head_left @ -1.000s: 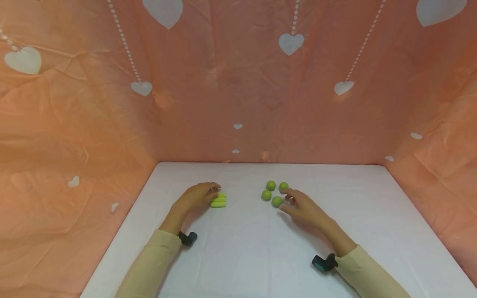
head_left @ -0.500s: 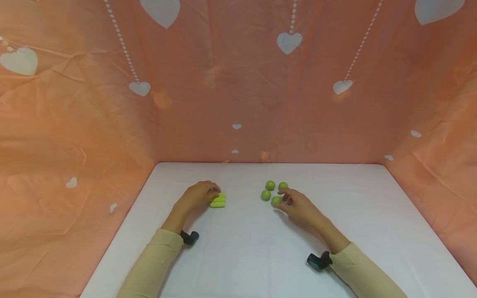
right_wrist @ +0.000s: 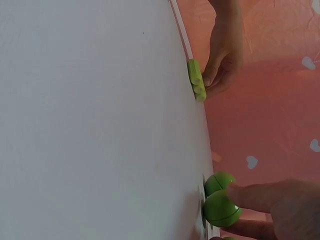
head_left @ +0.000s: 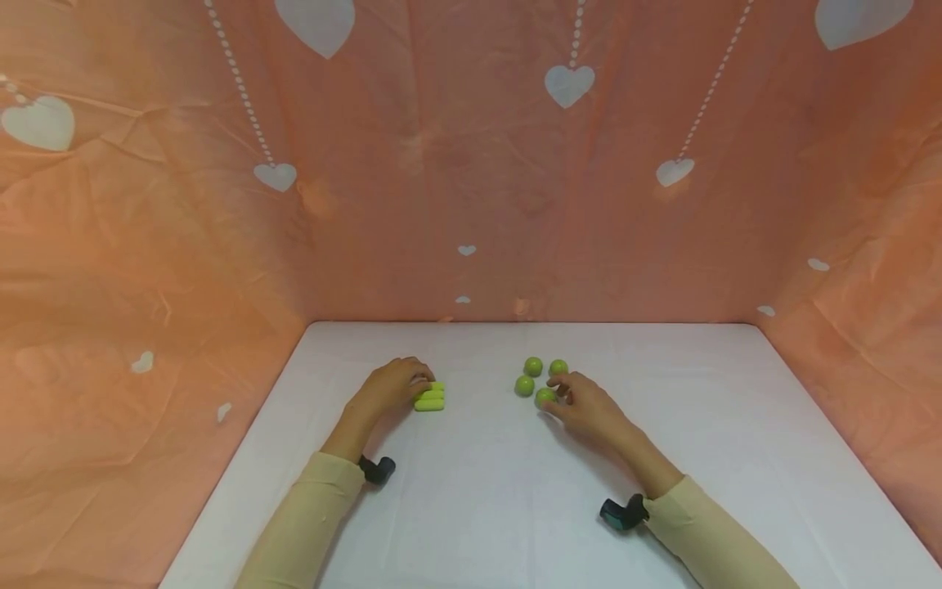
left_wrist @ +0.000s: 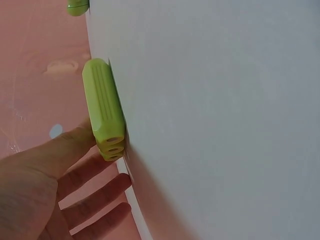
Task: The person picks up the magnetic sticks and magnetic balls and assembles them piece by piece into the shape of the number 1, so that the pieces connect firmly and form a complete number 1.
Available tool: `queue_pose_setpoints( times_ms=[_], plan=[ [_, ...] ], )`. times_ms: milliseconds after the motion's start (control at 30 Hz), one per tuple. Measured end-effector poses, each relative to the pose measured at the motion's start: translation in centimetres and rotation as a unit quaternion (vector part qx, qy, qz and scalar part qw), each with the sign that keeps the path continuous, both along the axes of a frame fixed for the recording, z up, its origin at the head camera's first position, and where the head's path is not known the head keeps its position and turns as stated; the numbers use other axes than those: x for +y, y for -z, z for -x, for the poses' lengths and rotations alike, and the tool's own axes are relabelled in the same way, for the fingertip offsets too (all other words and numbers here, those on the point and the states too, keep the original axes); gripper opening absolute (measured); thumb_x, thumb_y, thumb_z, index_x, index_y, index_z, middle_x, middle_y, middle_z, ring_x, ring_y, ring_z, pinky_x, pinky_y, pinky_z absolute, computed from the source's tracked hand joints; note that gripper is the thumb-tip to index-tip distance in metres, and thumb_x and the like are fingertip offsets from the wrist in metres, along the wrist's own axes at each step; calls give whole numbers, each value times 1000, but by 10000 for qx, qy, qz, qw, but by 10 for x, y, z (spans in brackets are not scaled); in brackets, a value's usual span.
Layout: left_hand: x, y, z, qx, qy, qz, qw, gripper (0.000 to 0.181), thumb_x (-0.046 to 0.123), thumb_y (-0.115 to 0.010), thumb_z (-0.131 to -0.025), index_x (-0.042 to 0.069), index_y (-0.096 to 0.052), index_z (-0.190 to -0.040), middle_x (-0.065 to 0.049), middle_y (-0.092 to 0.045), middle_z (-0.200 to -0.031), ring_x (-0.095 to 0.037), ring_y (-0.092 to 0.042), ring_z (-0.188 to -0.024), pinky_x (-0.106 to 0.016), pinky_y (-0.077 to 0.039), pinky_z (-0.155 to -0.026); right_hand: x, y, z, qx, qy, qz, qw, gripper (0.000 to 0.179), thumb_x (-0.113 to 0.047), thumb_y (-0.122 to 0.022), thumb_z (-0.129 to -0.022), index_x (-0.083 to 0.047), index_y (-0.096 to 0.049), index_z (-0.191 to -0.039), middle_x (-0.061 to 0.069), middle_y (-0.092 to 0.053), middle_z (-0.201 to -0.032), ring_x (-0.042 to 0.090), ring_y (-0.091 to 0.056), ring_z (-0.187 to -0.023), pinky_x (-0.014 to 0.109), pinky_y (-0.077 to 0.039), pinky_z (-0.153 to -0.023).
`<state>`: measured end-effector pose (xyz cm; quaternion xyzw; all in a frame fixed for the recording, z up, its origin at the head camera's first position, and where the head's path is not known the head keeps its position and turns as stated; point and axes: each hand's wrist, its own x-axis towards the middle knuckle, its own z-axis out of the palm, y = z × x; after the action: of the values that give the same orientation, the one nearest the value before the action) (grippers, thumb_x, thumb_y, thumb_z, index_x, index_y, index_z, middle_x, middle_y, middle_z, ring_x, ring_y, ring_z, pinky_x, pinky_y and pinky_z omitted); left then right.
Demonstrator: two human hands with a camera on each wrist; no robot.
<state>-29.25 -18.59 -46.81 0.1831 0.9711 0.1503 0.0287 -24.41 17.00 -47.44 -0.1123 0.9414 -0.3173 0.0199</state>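
Observation:
Three yellow-green sticks (head_left: 430,405) with grooved sides lie side by side on the white table; small holes show in their ends in the left wrist view. My left hand (head_left: 392,384) is at the farthest stick (head_left: 438,385), its thumb and index finger about the stick's left end; the fingertips are partly hidden. Several green balls (head_left: 533,366) stand in a loose group to the right. My right hand (head_left: 590,411) holds the nearest ball (right_wrist: 222,209) between thumb and fingers, and this ball still rests on the table.
The white table (head_left: 471,491) ends at a far edge against an orange cloth (head_left: 441,164) with white hearts, which also rises at both sides. Another ball (head_left: 558,368) stands just beyond my right fingertips. Dark cameras (head_left: 624,514) sit on both wrists.
My right hand has moved slightly left, and its thumb and fingers have closed in on the nearest ball. My left fingers have drawn in a little at the farthest stick. Sticks and balls stay put.

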Motion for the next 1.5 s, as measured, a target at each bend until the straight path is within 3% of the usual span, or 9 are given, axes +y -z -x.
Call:
queue_pose_setpoints(
  times_ms=[367,800,1067,1333,1500],
  plan=[
    [5,-2,0,-85,-221,-49,9997,19,28,-60,-95,20,-67,-111,1,-66,-111,-20,-60,-106,-42,-48,-92,-3,3,0,278,-2,-219,9994,36,-34,-72,-85,-13,-65,-114,4,-62,-100,18,-56,-86,37,-47,-74],
    [17,-13,-8,198,-330,-371,9986,22,33,-61,-94,22,-64,-112,-1,-68,-107,-22,-62,-102,-45,-48,-87,3,1,0,-9,206,24,9998,42,-36,-70,-86,-13,-60,-119,2,-59,-92,18,-53,-80,31,-44,-65],
    [27,-19,-16,61,-451,-668,9967,19,31,-63,-93,22,-62,-110,2,-69,-104,-17,-64,-96,-43,-49,-83,4,-2,-1,84,151,420,9990,35,-32,-70,-87,-18,-59,-117,1,-64,-110,16,-58,-90,32,-47,-72],
    [37,-21,-21,-33,-306,-957,9949,17,30,-64,-93,23,-61,-108,5,-69,-100,-12,-63,-91,-38,-50,-78,4,-10,-3,192,68,723,9972,38,-25,-71,-87,-15,-57,-121,2,-65,-111,17,-59,-90,31,-48,-72],
    [43,-17,-24,-213,-152,-1384,9900,15,29,-66,-91,23,-62,-104,8,-69,-99,-10,-62,-89,-36,-50,-78,7,-11,-5,622,-178,853,9943,38,-19,-72,-86,-12,-58,-120,4,-66,-112,16,-60,-85,30,-49,-73]
  ],
)
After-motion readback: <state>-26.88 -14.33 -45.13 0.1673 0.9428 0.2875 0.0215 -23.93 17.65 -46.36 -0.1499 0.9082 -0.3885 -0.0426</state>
